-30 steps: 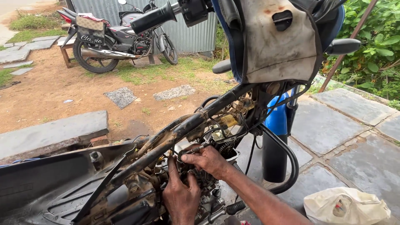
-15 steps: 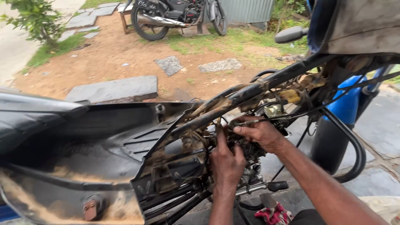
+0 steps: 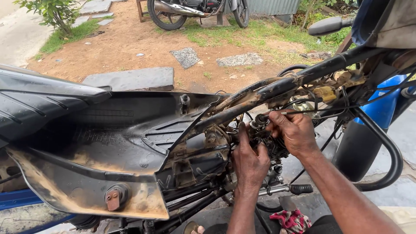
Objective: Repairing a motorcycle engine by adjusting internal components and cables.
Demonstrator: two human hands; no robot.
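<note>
Outdoors on bare dirt and stone slabs stands a stripped motorbike frame (image 3: 277, 89), rusty and mud-stained; below its top tube sits the grimy engine part (image 3: 264, 138); the left hand (image 3: 250, 161) presses against it, fingers curled; the right hand (image 3: 294, 130) pinches a small fitting (image 3: 261, 119).

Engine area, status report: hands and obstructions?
Both hands, left and right, on engine parts under frame tube. Cables crowd the right hand.
</note>
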